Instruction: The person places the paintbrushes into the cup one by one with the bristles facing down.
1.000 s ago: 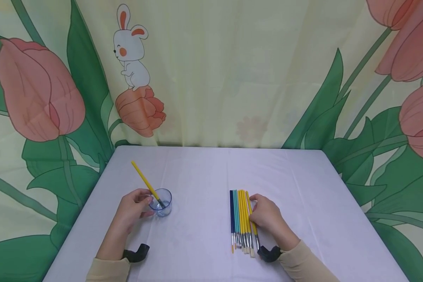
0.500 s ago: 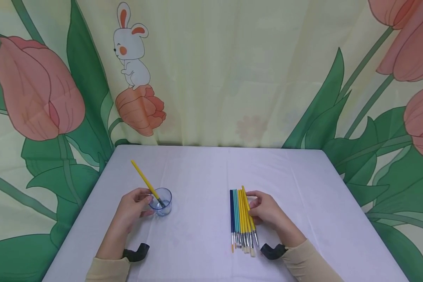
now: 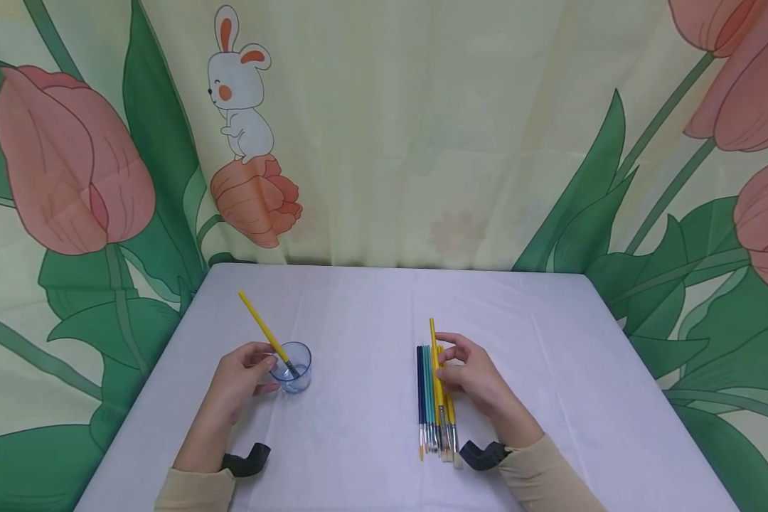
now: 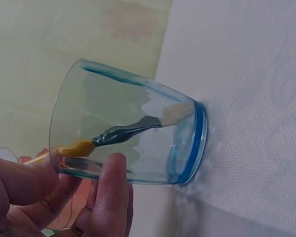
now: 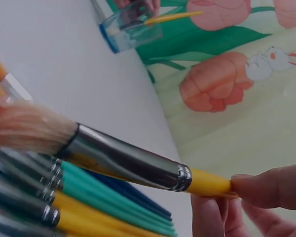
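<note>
On the left, my left hand (image 3: pixel 246 377) holds a clear bluish cup (image 3: pixel 299 380) by its side. A yellow-handled paintbrush (image 3: pixel 262 323) leans inside this cup, its pale bristles (image 4: pixel 177 113) down at the base. My right hand (image 3: pixel 476 373) pinches another yellow paintbrush (image 3: pixel 432 334) by the handle, raised over the row. Close up in the right wrist view, its metal ferrule (image 5: pixel 128 158) and pale bristles (image 5: pixel 29 128) point away from the fingers. Beneath it, several brushes with dark blue (image 3: pixel 420 384), teal (image 3: pixel 428 387) and yellow handles lie side by side, some partly covered.
A white cloth (image 3: pixel 358 427) covers the table. Behind its far edge hangs a curtain (image 3: pixel 384 142) printed with tulips and a rabbit. A black wrist mount (image 3: pixel 248 461) sits at the left wrist and another black mount (image 3: pixel 484 455) at the right.
My right hand has lifted the rightmost yellow paintbrush off the row and carried it slightly left and up, above the other brushes. The left hand and cup have stayed put.
</note>
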The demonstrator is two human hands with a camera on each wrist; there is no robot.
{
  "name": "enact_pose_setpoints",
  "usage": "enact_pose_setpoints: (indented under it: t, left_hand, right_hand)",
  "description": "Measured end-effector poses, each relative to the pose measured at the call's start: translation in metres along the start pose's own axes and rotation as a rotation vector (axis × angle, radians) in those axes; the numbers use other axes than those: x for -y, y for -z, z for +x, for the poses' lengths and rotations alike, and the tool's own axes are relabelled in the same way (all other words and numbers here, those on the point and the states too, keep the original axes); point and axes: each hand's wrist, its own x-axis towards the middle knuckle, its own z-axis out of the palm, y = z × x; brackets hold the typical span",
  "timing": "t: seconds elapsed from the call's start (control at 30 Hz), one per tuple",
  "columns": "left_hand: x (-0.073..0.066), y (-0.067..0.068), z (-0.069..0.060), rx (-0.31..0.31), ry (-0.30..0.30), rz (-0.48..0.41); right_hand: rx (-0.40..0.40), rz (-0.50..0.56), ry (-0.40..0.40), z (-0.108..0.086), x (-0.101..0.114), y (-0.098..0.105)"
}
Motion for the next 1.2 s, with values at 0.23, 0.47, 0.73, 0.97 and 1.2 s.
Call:
enact_pose_setpoints:
  t: [0.23,0.47,0.73,0.97,1.2]
  left_hand:
    - [0.001,0.000,0.001,0.004,-0.001,-0.004]
    - [0.000,0.000,0.000,0.002,0.011,-0.004]
    - [-0.001,0.001,0.000,0.004,0.011,-0.001]
    - [0.000,0.001,0.000,0.003,0.002,-0.007]
    - [0.002,0.001,0.000,0.006,0.003,-0.014]
  right_hand:
    - [-0.021,0.060,0.074,0.005,0.006,-0.010]
    - [-0.039,0.130,0.121,0.008,0.021,-0.024]
    - [-0.049,0.186,0.225,0.014,0.039,-0.041]
    - [-0.050,0.243,0.274,0.019,0.060,-0.063]
    - [-0.043,0.293,0.342,0.021,0.074,-0.088]
